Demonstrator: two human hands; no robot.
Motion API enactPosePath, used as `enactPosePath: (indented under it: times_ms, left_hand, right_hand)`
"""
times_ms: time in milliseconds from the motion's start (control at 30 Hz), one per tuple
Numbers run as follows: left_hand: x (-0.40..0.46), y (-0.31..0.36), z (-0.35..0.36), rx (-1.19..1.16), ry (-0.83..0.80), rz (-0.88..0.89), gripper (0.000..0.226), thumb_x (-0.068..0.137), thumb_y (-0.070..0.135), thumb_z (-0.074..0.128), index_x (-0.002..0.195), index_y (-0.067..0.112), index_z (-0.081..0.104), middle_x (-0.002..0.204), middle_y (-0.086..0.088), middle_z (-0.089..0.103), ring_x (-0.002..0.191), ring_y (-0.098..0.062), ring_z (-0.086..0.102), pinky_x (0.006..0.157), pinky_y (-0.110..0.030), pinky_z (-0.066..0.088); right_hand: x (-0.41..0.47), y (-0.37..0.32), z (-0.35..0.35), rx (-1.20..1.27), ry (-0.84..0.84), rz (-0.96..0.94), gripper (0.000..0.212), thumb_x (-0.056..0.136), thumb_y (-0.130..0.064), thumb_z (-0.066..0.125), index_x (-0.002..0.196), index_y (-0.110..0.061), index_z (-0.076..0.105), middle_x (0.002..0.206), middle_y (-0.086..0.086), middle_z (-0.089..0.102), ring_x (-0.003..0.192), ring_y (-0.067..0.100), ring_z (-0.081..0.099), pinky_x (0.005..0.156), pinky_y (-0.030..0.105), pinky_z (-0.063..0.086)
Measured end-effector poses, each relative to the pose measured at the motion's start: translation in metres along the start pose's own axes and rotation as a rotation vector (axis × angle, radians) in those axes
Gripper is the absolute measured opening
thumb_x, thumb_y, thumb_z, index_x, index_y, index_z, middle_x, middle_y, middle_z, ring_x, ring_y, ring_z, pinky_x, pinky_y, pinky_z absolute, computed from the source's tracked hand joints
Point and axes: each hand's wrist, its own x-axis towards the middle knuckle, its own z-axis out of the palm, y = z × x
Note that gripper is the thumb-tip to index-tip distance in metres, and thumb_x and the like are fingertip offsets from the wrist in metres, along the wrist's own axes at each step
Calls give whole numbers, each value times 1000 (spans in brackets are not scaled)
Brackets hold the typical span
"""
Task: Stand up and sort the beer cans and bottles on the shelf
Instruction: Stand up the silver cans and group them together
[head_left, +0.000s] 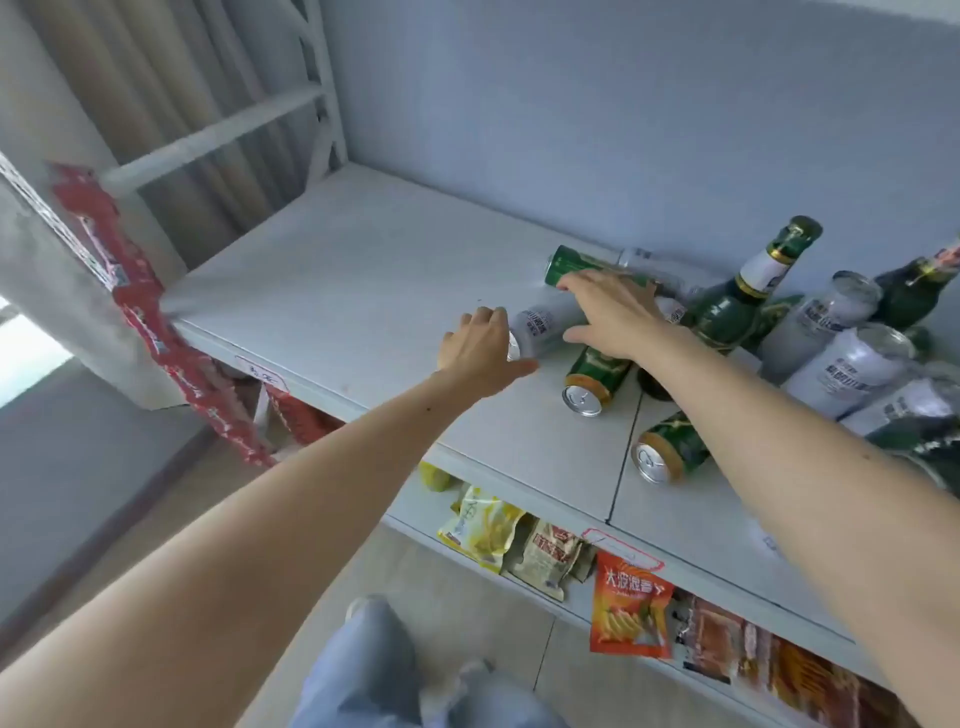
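Both hands meet a toppled silver can (540, 327) on the shelf (363, 270); left hand (480, 353) cups its end, right hand (610, 306) lies flat, fingers apart (neither grip clamped); a nudge could roll the green can (595, 376) off the edge.

Pale grey shelf (363, 270), top board in two panels with a seam at right. Left part bare. At right, a jumble against the back wall: white can (540, 330) on its side near the middle, green can (592, 376) lying with its top toward the front edge, another green can (667, 452) lying nearer the edge, a third green can (576, 265) on its side at the back. Green bottle (748, 296) tilted among them; more white cans (852, 364) stacked right. Lower shelf (535, 587) carries snack bags (483, 530).
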Motion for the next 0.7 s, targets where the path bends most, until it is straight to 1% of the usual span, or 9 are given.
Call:
enactPosePath:
  times_ms: [67,167,300,367,433,500,567,633,700]
  left_hand:
    - [8,-1,4,33,19,-41,67,82,56,62,126,9,43,131,-9,48,122,-29,42,88,-40,39]
    - [24,-9,18,26,23,-93,66,81,58,61,123,10,44,128,-9,52,120,-29,43,86,-40,38]
    - [37,-17,35,-10,26,-59,61,82,58,58,122,13,44,123,-7,56,118,-29,45,85,-38,35]
    - [42,-19,41,-27,34,-42,59,82,58,57,120,15,45,118,-6,59,114,-28,46,82,-37,32]
    - [47,-20,43,-34,33,-44,58,80,60,57,115,15,47,113,-5,62,110,-28,47,78,-36,30]
    - [52,-21,41,-20,22,-39,58,81,61,58,114,15,49,112,-5,62,110,-27,47,78,-35,31]
    - [55,-22,37,-14,13,-35,58,81,60,60,117,14,50,114,-6,61,112,-27,47,81,-36,33]
    - [57,-24,36,-32,16,-30,56,82,55,63,119,14,51,115,-6,61,112,-28,48,81,-35,35]
    - [57,-27,33,-41,20,-24,53,82,49,65,121,15,51,115,-7,60,110,-28,50,79,-34,35]
  right_hand:
    - [8,-1,4,-55,-51,-15,70,80,-32,77,139,-16,42,142,4,49,123,27,51,92,40,45]
    - [22,5,18,-149,-143,-43,74,77,-32,79,138,-15,41,140,5,50,124,27,51,95,43,47]
    - [41,15,31,-175,-218,-54,70,73,-32,82,130,-19,44,135,5,53,118,29,53,92,48,49]
    - [49,17,34,-169,-226,-82,62,74,-30,80,125,-20,46,131,4,54,116,28,53,90,48,50]
    - [56,19,35,-183,-225,-112,58,75,-31,78,123,-23,47,129,4,53,115,27,50,89,45,49]
    - [60,20,37,-199,-234,-111,64,77,-31,77,132,-26,45,132,6,48,116,28,47,93,42,45]
    - [61,21,36,-219,-242,-140,71,80,-32,75,141,-27,40,138,3,44,122,27,41,96,41,38]
    - [61,22,37,-220,-222,-180,69,81,-36,74,141,-28,41,139,-1,45,124,24,37,95,39,36]
    - [60,20,38,-223,-187,-185,65,80,-40,74,136,-27,44,137,-2,48,122,24,38,94,38,35]
